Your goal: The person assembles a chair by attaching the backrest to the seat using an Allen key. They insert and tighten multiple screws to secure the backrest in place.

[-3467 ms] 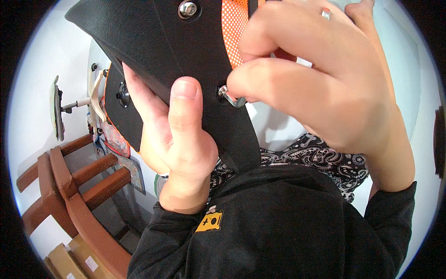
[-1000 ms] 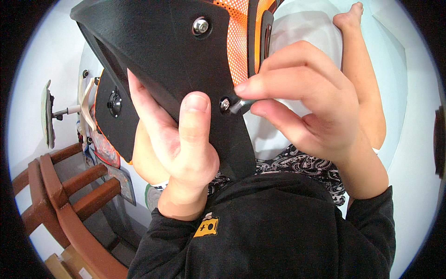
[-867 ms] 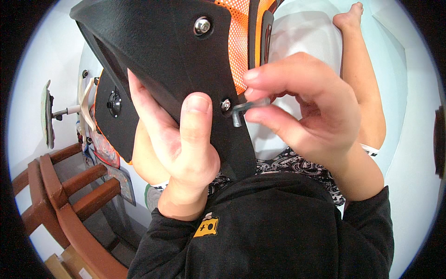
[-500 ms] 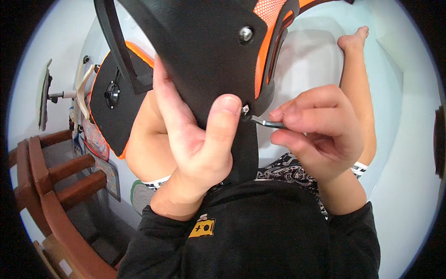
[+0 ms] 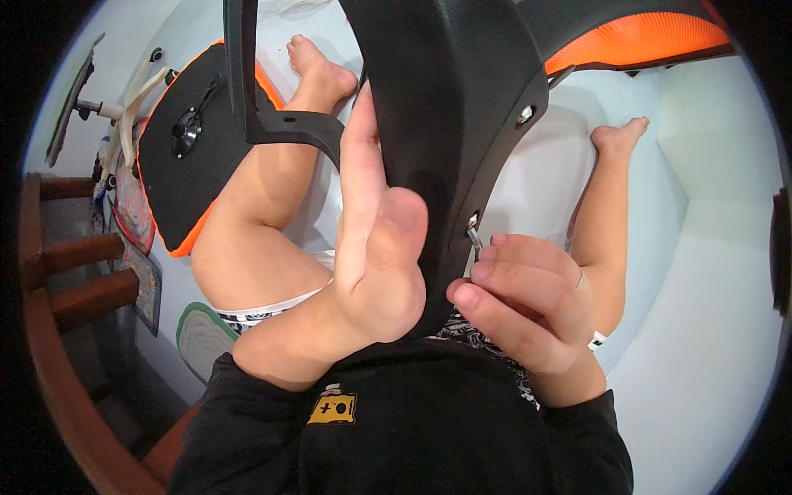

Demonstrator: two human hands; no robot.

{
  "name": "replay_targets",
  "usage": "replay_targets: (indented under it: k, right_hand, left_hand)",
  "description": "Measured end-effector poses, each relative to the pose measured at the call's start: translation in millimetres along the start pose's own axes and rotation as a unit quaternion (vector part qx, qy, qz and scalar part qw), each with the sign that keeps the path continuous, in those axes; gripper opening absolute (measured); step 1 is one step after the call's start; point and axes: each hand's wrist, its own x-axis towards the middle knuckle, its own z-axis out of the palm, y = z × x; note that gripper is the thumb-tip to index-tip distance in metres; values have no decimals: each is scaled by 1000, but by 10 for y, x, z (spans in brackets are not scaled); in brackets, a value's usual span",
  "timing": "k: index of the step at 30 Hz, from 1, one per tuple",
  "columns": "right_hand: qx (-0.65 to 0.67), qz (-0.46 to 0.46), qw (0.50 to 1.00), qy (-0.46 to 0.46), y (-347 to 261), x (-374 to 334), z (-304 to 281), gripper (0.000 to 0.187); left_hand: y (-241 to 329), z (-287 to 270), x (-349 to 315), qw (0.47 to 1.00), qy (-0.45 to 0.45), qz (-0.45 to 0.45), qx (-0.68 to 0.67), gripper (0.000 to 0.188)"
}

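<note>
A black plastic chair frame [image 5: 445, 124] with orange mesh [image 5: 648, 41] stands between my legs, its narrow end close to my body. My left hand [image 5: 379, 264] grips this frame along its left side, thumb on top and a finger reaching round the edge. In my right hand [image 5: 532, 305] is a small metal hex key [image 5: 475, 241], pinched between thumb and fingers. The key's tip meets the lower bolt [image 5: 473, 221] on the frame's right edge; how deep it sits I cannot tell. Farther up that edge shows a second bolt [image 5: 525, 115]. A black armrest-like bracket [image 5: 293, 128] juts out at the frame's left.
A black panel with an orange rim [image 5: 194, 148] and a black fitting lies beyond my left knee. Brown wooden rails [image 5: 33, 264] run along the left. A green-edged grey mat [image 5: 206, 342] lies by my left thigh. A pale wall [image 5: 726, 247] rises at the right.
The frame has turned, so its bolted edge faces more to the right and more orange mesh shows at the top right. My right hand and the hex key have moved slightly down.
</note>
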Motion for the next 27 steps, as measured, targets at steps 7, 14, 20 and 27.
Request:
replay_targets:
  k: [7, 14, 20, 27]
  right_hand:
    - [-11, 7, 1000, -5, -43, 54, 15, 25]
    - [-24, 30, 999, -37, -66, 24, 9, 26]
    - [-24, 27, 998, -52, -90, 31, 8, 27]
    - [-40, 32, 997, -58, -101, 54, -1, 27]
  left_hand:
    - [138, 50, 37, 988, 20, -68, 136, 84]
    - [125, 29, 20, 991, 9, -68, 118, 85]
    - [138, 16, 23, 993, -1, -77, 94, 87]
    - [149, 21, 26, 990, 8, -87, 114, 89]
